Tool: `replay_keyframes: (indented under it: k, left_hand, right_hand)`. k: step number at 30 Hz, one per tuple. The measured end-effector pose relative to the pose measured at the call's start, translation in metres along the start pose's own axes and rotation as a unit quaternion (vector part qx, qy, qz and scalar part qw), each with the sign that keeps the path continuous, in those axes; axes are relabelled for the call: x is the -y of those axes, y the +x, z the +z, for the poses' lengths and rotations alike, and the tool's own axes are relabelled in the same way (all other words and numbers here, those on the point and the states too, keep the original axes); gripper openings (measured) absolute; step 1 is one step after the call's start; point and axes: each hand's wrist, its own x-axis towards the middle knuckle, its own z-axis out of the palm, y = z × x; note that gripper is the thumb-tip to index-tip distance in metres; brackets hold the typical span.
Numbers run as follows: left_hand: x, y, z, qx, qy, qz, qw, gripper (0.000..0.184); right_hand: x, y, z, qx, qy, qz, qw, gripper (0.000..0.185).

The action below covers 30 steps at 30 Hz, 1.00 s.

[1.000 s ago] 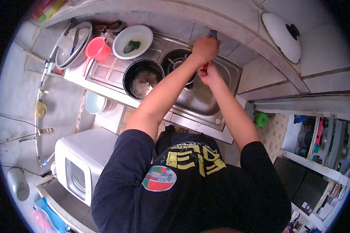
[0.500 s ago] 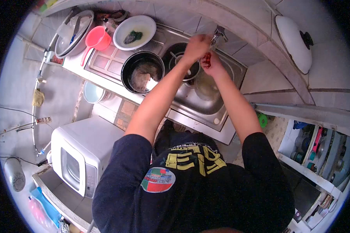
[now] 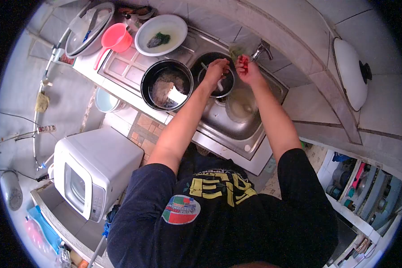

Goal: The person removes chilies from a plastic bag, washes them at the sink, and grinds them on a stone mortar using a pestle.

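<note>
My left hand (image 3: 217,71) is over a dark pot (image 3: 204,60) in the sink, its fingers curled beside a pale, spoon-like utensil (image 3: 219,85). Whatever those fingers hold, if anything, is hidden. Close to the faucet (image 3: 262,50), my right hand (image 3: 249,72) is closed around a small red thing (image 3: 243,64) whose kind I cannot make out. A greenish, see-through thing (image 3: 239,51) shows just above those fingers; I cannot tell whether they touch it. Below my right hand, a translucent round container (image 3: 241,106) sits in the steel sink (image 3: 230,127).
A black pot with murky liquid (image 3: 167,85) stands on the drainboard. Behind it are a white basin (image 3: 140,41) holding a dark green scrubber (image 3: 159,40), a pink dipper (image 3: 117,40) and stacked basins (image 3: 74,51). A white machine (image 3: 102,156) stands at the lower left.
My left hand has come down from the faucet to the pot in the sink. My right hand stays near the faucet with the red thing. The greenish see-through thing now shows above it.
</note>
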Motion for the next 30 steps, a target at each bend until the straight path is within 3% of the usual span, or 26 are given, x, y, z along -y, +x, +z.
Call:
replay_keyframes:
  k: [4,6,7,9,10,12,15,19,21,22,27,28,30]
  left_hand:
    - [0.003,0.002,0.009,-0.020,-0.026,-0.004,0.999,0.020]
    - [0.002,0.002,0.014,-0.018,-0.038,-0.004,0.999,0.019]
    - [0.002,0.003,0.015,-0.019,-0.052,-0.003,0.998,0.018]
    - [0.004,0.006,0.017,-0.013,-0.062,-0.001,0.998,0.020]
    - [0.005,0.007,0.017,-0.009,-0.073,0.003,0.997,0.022]
    - [0.008,0.010,0.016,-0.012,-0.081,0.008,0.997,0.022]
    - [0.008,0.010,0.014,-0.020,-0.092,0.012,0.996,0.022]
    - [0.016,0.016,0.011,-0.029,-0.091,-0.001,0.995,0.021]
    - [0.023,0.020,0.009,-0.007,-0.071,0.010,0.997,0.021]
    - [0.025,0.022,0.009,0.014,-0.050,0.021,0.998,0.020]
    - [0.054,0.065,0.012,0.032,-0.061,0.009,0.998,0.019]
    - [0.054,0.071,0.014,0.054,-0.032,0.019,0.998,0.018]
    - [0.045,0.064,0.024,0.041,-0.047,0.024,0.998,0.017]
  right_hand:
    - [0.007,0.002,-0.013,0.072,-0.023,0.016,0.997,0.020]
    - [0.003,0.001,-0.003,-0.084,0.025,-0.054,0.995,0.020]
    - [-0.001,0.001,0.007,-0.085,0.027,-0.055,0.995,0.020]
    - [-0.005,0.003,0.019,-0.187,-0.030,-0.121,0.974,0.020]
    - [-0.002,0.004,0.014,-0.188,-0.030,-0.122,0.974,0.020]
    - [0.006,0.007,0.001,-0.058,0.008,-0.027,0.998,0.021]
    - [0.011,0.012,-0.011,0.022,-0.019,0.017,0.999,0.021]
    - [-0.001,0.012,0.005,-0.027,0.009,-0.044,0.999,0.019]
    - [-0.002,0.015,0.019,-0.178,-0.012,-0.094,0.980,0.018]
    - [-0.001,0.014,0.018,-0.178,-0.012,-0.094,0.979,0.018]
    - [0.010,0.016,-0.018,0.066,-0.003,-0.001,0.998,0.015]
    - [0.009,0.011,-0.011,0.066,-0.005,-0.002,0.998,0.015]
    - [0.004,0.002,0.005,-0.059,0.035,-0.061,0.996,0.013]
